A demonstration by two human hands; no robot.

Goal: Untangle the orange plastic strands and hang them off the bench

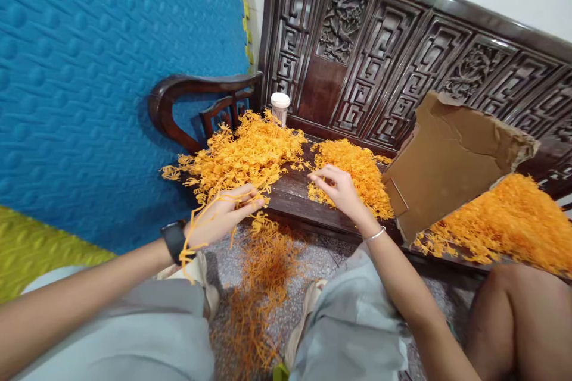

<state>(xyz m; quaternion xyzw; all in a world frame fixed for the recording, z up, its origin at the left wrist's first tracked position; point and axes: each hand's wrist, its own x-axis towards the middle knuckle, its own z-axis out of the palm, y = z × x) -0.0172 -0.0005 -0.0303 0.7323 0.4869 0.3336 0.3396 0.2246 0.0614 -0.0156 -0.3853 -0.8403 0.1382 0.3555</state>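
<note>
- A few thin orange strands hang from the left hand, which is closed on them; they loop down past the wrist and its black watch.
- Just beyond that hand, on the left end of the dark wooden bench, lies a loose orange pile of the same strands.
- The right hand rests at the near edge of a second, denser middle pile, fingers narrowly pinched at its strands; whether it grips any I cannot tell. A thin bracelet circles that wrist.
- On the floor between the knees lies a darker scatter of fallen strands.
- To the right, a torn cardboard sheet leans over a third large heap.
- Far on the bench, by the carved backrest, stands a small white-capped bottle.
- A blue padded wall fills the left side.
</note>
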